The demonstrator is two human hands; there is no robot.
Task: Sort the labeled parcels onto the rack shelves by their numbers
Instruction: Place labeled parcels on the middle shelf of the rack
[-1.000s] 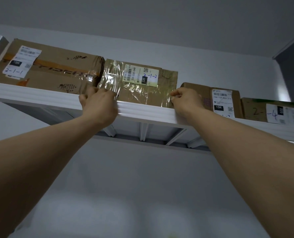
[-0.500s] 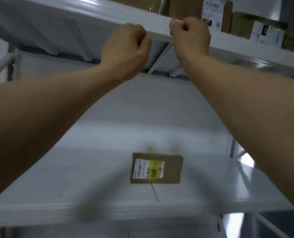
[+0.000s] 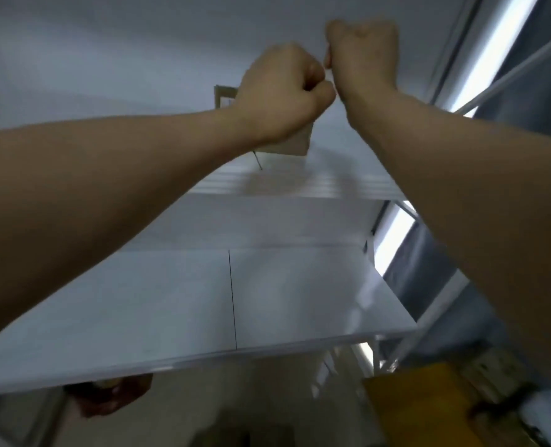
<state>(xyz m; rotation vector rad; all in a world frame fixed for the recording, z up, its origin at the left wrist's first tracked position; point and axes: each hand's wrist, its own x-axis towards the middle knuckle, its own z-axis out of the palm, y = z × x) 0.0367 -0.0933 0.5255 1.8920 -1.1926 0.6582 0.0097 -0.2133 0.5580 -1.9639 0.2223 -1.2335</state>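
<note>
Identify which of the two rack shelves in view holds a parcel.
The upper, farther shelf: a brown cardboard parcel sits on it, partly behind the left hand. The lower shelf shows only a dark seam line.

Both arms reach up, left grip (image 3: pixel 280 91) and right grip (image 3: pixel 363 53) curled into empty fists, close together.

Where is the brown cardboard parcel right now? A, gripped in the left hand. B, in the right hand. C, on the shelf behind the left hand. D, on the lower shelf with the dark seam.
C: the cardboard parcel sits on the upper shelf, partly hidden behind the curled left hand.
</note>
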